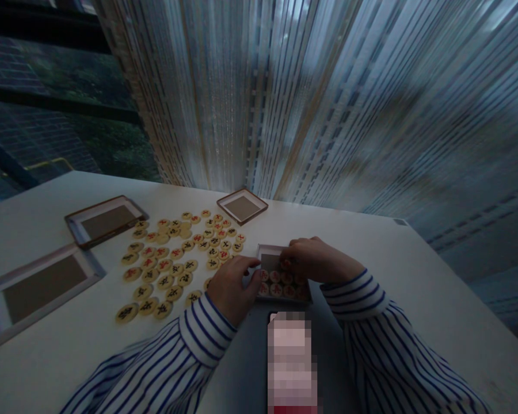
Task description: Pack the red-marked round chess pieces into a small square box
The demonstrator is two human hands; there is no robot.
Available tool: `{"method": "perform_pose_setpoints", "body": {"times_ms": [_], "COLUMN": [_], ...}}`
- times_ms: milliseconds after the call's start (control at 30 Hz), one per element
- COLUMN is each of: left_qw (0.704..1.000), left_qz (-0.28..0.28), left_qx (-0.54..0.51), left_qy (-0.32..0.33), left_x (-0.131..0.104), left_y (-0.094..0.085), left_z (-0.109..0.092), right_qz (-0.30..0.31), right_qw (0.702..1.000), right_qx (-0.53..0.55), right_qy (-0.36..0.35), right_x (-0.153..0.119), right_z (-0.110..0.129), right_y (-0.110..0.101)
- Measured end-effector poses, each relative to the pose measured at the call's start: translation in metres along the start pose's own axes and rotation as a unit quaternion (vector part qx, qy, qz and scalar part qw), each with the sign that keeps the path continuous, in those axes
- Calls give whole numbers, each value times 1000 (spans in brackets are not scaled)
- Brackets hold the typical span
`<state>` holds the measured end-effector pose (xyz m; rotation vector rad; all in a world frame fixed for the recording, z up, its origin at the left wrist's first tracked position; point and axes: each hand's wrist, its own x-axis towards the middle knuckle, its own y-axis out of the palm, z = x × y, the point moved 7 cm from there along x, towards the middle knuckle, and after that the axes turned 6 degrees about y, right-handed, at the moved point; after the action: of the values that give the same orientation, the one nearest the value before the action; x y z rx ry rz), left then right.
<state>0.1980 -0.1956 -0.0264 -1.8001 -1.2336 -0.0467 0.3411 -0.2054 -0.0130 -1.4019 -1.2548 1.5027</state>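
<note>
A small open box (271,262) stands in front of me with two rows of round Chinese chess pieces (275,276) marked in red. My left hand (235,287) holds its left side, thumb at the rim and fingers curled. Over the far right part of the box, my right hand (313,259) is closed, fingertips pointing down and inward. A red-marked piece shows partly at those fingertips; the hand covers the rest of it. Many loose pieces (164,282), marked in black or red, lie spread on the table to the left of the box.
Two shallow box trays or lids lie at the left, a brown-edged one (106,221) and a larger pale one (43,287). Another small one (242,206) lies at the table's (354,230) far edge. A phone (291,362), its screen pixelated, lies nearest me. String curtains (250,103) hang behind.
</note>
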Motion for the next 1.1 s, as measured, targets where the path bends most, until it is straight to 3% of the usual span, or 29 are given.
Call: {"method": "perform_pose_setpoints", "body": {"times_ms": [233,400,533,667,833,1100], "left_qw": [1000,999,998,987,965,948], "left_qz": [11,27,21,22,61,134], "left_qx": [8,21,48,147,237,266], "left_qy": [4,-10,-24,-53,-89,-113], "left_x": [1,3,7,13,18,19], "left_y": [1,0,-9,-24,-37,-47], "left_z": [0,2,9,24,40,59], "right_qz": [-12,-80,-125,-148,-154,-161], "right_qw": [1000,997,992,989,988,987], "right_qx": [4,3,1,-1,-8,-5], "right_qy": [0,4,3,0,-8,-24], "right_x": [-2,-1,-4,-6,-6,-9], "right_z": [1,5,12,16,16,23], "right_y": [-3,-18,-29,-32,-30,-32]}}
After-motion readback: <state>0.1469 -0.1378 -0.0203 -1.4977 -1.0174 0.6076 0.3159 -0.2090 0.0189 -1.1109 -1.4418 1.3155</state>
